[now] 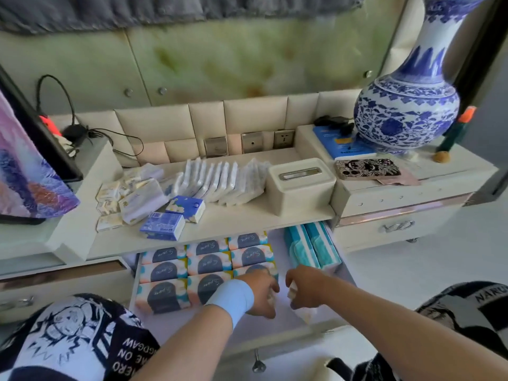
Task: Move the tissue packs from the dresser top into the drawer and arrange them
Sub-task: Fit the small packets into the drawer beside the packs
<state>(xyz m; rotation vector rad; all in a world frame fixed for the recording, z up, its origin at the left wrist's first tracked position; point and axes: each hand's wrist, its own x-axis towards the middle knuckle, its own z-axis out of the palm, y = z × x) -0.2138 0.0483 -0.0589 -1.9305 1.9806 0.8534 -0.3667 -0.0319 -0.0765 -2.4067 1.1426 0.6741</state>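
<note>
The open drawer (275, 329) below the dresser top holds rows of patterned tissue packs (165, 270) on the left and teal packs (310, 248) standing at the right. My left hand (261, 295), with a light blue wristband, reaches down into the drawer's middle and its fingers curl on a pale pack there. My right hand (302, 290) grips a pale tissue pack (302, 312) beside it. On the dresser top (247, 215) lie white packs in a leaning row (220, 180), two blue packs (176, 215) and several cream packs (123, 199).
A cream tissue box (301, 185) stands right of the white packs. A blue-and-white vase (406, 105), a phone (367, 168) and a blue booklet (343, 145) sit on the raised right cabinet. Cables and a charger (74, 132) lie at the back left. My knees flank the drawer.
</note>
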